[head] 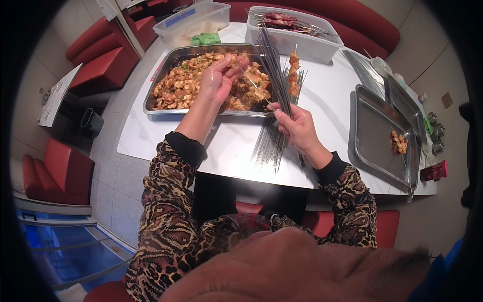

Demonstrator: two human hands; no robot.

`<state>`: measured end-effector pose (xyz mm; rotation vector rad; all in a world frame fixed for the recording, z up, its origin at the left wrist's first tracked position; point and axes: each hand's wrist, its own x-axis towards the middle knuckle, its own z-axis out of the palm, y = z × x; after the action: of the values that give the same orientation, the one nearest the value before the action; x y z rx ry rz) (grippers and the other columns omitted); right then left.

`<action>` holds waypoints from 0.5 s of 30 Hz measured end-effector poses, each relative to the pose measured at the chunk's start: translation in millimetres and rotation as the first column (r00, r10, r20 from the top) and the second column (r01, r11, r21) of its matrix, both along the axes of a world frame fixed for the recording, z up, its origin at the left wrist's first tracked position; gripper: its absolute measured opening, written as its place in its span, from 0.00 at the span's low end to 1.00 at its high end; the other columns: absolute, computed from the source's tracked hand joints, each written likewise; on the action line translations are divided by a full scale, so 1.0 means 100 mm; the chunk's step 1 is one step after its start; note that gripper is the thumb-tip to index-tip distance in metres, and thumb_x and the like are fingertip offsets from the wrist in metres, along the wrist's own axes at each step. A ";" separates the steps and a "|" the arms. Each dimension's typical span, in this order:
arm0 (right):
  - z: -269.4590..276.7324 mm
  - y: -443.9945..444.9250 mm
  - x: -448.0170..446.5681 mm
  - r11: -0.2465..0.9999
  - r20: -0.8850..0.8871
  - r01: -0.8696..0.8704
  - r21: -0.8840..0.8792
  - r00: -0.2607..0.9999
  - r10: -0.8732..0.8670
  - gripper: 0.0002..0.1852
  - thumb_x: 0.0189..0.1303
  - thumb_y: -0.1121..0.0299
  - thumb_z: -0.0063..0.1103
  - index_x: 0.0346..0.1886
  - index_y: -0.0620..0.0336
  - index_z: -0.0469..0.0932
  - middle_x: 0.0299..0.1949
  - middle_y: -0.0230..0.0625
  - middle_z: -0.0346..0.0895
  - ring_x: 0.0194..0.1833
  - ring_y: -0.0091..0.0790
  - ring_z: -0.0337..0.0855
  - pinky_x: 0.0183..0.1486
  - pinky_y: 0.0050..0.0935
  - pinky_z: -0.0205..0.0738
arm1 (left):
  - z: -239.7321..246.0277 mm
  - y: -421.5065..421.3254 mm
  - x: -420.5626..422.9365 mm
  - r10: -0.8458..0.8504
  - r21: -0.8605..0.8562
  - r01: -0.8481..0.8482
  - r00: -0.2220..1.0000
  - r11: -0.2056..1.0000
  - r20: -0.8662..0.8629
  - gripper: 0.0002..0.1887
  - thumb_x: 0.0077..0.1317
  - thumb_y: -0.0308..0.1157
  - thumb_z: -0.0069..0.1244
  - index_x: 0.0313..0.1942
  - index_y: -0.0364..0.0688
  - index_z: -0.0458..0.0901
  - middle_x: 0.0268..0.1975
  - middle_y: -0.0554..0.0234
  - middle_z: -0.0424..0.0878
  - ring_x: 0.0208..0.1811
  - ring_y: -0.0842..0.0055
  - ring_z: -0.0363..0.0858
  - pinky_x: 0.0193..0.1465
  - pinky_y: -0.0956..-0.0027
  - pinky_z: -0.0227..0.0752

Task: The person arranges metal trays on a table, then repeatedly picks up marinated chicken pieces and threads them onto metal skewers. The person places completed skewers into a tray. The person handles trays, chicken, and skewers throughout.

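My right hand grips a bundle of thin metal skewers above the table. Between its thumb and index finger is also a single skewer, slanting up to the left, with a piece of meat on it. My left hand is over a steel tray of cut marinated meat, its fingers curled near the tip of that skewer; whether they hold a piece cannot be told. A skewer threaded with meat stands out just right of the bundle. More bare skewers lie on the table beneath my right hand.
A plastic bin with skewered red meat stands at the back, beside another clear bin holding a green packet. At right are a steel tray with skewered meat, more skewers and a red cup.
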<state>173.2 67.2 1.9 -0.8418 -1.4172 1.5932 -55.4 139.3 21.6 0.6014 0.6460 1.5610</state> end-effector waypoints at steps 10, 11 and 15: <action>0.01 -0.01 -0.02 1.000 -0.005 0.027 0.011 1.000 -0.027 0.12 0.64 0.70 0.52 0.47 0.64 0.76 0.22 0.19 0.67 0.20 0.12 0.63 0.21 0.13 0.56 | 0.02 -0.02 0.03 -0.021 -0.013 0.020 0.999 1.000 -0.024 0.12 0.68 0.30 0.43 0.45 0.30 0.73 0.44 0.49 0.80 0.49 0.66 0.80 0.58 0.63 0.72; 0.03 -0.02 -0.01 0.999 0.000 0.034 0.009 0.999 -0.034 0.12 0.64 0.70 0.52 0.47 0.64 0.76 0.22 0.19 0.68 0.20 0.12 0.63 0.21 0.13 0.57 | 0.03 -0.04 0.06 -0.027 -0.020 0.027 1.000 0.999 -0.012 0.12 0.68 0.30 0.43 0.45 0.30 0.73 0.44 0.49 0.80 0.48 0.66 0.80 0.58 0.63 0.71; -0.03 0.04 -0.03 0.998 -0.031 0.059 0.032 0.998 -0.058 0.12 0.64 0.70 0.53 0.47 0.64 0.76 0.23 0.20 0.69 0.20 0.12 0.64 0.21 0.12 0.57 | 0.00 -0.09 0.25 -0.090 -0.018 0.089 0.995 0.996 -0.037 0.10 0.65 0.26 0.45 0.42 0.29 0.74 0.41 0.48 0.81 0.45 0.60 0.82 0.54 0.61 0.74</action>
<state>170.7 71.0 -0.7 -0.8295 -1.3819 1.5280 -30.9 129.9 21.2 0.6405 0.6512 1.4626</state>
